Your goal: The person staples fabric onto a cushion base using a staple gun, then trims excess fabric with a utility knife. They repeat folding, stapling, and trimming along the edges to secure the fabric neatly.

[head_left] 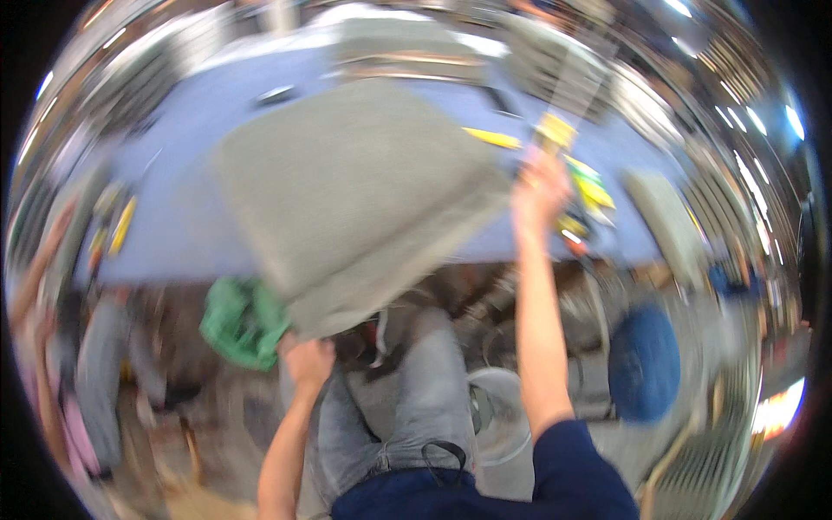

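Observation:
A large square grey fabric cushion, with a seam along its near edge, is tilted over the front of the blue-covered table. Its near left corner is pinched in my left hand, beside a crumpled green cloth or bag. To the right of the cushion, my right hand reaches over the table, closed around a yellow object; motion blur hides its exact kind. A yellow-green packet lies close to that hand. Just left of it is a slim yellow tool.
Stacks of grey cushions stand along the far side. More cushions lie at the right edge. Yellow-handled tools are at the left, near another person's arm. A round blue seat and a white bucket sit below.

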Tool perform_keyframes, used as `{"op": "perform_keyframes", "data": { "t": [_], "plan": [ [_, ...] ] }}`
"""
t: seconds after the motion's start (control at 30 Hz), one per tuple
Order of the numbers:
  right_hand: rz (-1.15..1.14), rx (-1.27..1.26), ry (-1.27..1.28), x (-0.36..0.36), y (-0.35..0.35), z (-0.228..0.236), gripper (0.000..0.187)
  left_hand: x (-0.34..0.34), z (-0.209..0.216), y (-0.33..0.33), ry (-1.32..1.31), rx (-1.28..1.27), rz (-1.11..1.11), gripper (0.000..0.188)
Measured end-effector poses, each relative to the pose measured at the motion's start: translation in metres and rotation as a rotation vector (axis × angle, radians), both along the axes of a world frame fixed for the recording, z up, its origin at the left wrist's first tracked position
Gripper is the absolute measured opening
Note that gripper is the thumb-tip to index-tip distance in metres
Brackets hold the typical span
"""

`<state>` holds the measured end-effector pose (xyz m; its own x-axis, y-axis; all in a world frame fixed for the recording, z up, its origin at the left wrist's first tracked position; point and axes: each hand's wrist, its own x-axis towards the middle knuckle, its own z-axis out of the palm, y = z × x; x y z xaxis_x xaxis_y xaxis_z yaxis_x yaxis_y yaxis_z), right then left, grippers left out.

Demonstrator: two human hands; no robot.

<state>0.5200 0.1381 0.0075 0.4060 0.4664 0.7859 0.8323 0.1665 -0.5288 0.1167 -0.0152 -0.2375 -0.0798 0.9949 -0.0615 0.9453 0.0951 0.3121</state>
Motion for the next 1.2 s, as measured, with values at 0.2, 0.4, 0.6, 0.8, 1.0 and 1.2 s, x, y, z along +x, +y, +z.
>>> {"op": "perform_keyframes", "data": {
  "t": [0.2,0.4,0.6,0.8,1.0,1.2],
  "plan": [
    [0.910,0.016,0.851,-0.134,-0.165,-0.089,0.015,-0.006,-0.005,0.019,-0.016,0.030,0.044,0.038],
    [0.673,-0.492,0.829,-0.212,-0.238,-0.176,0.015,-0.016,-0.008,0.027,-0.013,-0.004,0.038,0.037],
    [0.853,-0.589,0.816,-0.218,-0.243,-0.200,0.029,-0.006,-0.024,0.031,0.051,0.191,0.084,0.036],
    [0.860,-0.545,0.860,-0.213,-0.245,-0.224,0.031,-0.007,-0.018,0.030,0.049,0.179,0.048,0.037],
    [0.815,-0.591,0.754,-0.211,-0.249,-0.242,0.032,0.000,-0.024,0.033,0.129,0.091,0.057,0.036],
    [0.683,-0.515,0.605,-0.214,-0.248,-0.227,0.031,-0.001,-0.029,0.034,0.090,0.184,0.077,0.035]
  ]
}}
